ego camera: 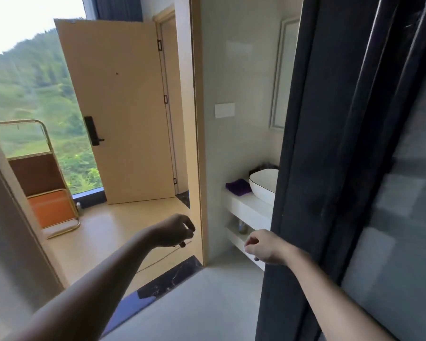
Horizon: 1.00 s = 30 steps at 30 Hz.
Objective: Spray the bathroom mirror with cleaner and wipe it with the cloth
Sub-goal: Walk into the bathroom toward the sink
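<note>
The bathroom mirror [284,72] hangs on the far wall, seen edge-on in a pale frame above the counter. A folded purple cloth [238,186] lies on the white vanity counter [246,205], left of a white basin [265,184]. A bottle-like object [242,227] stands on the shelf under the counter, too blurred to identify. My left hand [174,231] and my right hand [262,246] reach forward with loosely curled fingers, holding nothing, well short of the counter.
A dark-framed glass partition [330,168] fills the right side, close to my right arm. A wooden door jamb [198,134] stands just beyond my left hand. Behind it are an open wooden door [123,114], a large window and a gold-framed rack [47,183]. A dark marble threshold [170,279] crosses the floor.
</note>
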Each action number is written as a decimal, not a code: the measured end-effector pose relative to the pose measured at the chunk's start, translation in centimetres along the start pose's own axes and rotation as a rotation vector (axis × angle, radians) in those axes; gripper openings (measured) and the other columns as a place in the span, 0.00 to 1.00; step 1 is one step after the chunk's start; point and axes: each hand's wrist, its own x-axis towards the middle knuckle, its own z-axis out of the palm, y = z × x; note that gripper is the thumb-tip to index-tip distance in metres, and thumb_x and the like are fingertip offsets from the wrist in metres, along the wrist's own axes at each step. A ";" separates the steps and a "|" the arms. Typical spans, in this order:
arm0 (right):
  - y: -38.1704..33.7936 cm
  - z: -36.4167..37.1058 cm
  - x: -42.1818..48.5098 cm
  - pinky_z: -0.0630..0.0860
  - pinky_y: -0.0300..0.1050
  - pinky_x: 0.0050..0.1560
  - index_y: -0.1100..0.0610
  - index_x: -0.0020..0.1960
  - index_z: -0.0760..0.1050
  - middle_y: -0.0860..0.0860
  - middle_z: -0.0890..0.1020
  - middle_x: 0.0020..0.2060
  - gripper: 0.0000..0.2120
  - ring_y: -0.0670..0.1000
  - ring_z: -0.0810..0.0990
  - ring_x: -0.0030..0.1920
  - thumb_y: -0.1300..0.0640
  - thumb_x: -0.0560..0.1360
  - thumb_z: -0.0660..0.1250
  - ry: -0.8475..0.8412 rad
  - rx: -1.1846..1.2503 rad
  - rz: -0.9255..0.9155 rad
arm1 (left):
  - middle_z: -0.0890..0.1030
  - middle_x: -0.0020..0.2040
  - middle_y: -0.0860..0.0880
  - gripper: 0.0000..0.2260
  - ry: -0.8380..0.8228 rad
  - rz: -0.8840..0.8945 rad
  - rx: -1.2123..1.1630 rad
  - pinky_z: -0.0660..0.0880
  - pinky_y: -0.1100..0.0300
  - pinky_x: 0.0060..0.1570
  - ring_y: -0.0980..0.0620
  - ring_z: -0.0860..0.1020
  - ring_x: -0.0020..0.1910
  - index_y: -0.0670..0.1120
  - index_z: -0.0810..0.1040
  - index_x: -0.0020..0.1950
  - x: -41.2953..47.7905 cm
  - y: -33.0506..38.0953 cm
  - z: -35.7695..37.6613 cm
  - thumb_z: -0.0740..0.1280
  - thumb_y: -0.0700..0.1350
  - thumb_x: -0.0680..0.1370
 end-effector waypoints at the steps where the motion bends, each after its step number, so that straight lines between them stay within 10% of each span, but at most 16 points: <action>1: -0.2 0.0 2.3 0.79 0.49 0.50 0.61 0.48 0.79 0.59 0.84 0.47 0.10 0.55 0.83 0.48 0.57 0.77 0.63 -0.018 -0.003 -0.013 | 0.81 0.51 0.47 0.08 0.003 -0.035 0.007 0.73 0.67 0.32 0.54 0.82 0.43 0.44 0.78 0.61 1.3 -0.8 -1.0 0.65 0.39 0.82; 4: -0.7 -0.4 7.9 0.75 0.45 0.46 0.49 0.44 0.75 0.48 0.80 0.41 0.06 0.51 0.80 0.46 0.55 0.80 0.64 -0.097 -0.007 -0.051 | 0.82 0.52 0.44 0.07 0.027 -0.138 0.022 0.73 0.65 0.33 0.53 0.82 0.44 0.45 0.77 0.59 4.8 -2.9 -4.1 0.65 0.40 0.82; 15: -3.9 -0.3 22.7 0.73 0.45 0.45 0.62 0.57 0.81 0.59 0.85 0.51 0.13 0.53 0.78 0.44 0.58 0.79 0.61 -0.293 -0.131 -0.096 | 0.83 0.50 0.45 0.05 0.115 -0.282 -0.119 0.76 0.58 0.40 0.51 0.84 0.44 0.45 0.78 0.56 13.7 -8.6 -7.3 0.65 0.41 0.81; 26: -3.0 4.6 37.7 0.79 0.48 0.43 0.49 0.42 0.77 0.50 0.83 0.46 0.06 0.54 0.83 0.47 0.57 0.75 0.63 -0.213 -0.053 -0.011 | 0.80 0.58 0.38 0.18 -0.044 -0.394 -0.212 0.76 0.56 0.43 0.45 0.79 0.49 0.43 0.69 0.70 25.8 -18.5 -8.4 0.66 0.40 0.81; 30: -2.4 2.8 42.3 0.75 0.47 0.53 0.52 0.58 0.75 0.50 0.77 0.57 0.10 0.53 0.78 0.54 0.55 0.77 0.63 -0.104 -0.011 0.128 | 0.77 0.55 0.41 0.22 -0.008 -0.282 -0.194 0.74 0.54 0.48 0.44 0.77 0.51 0.42 0.65 0.74 34.5 -19.4 -11.4 0.65 0.38 0.81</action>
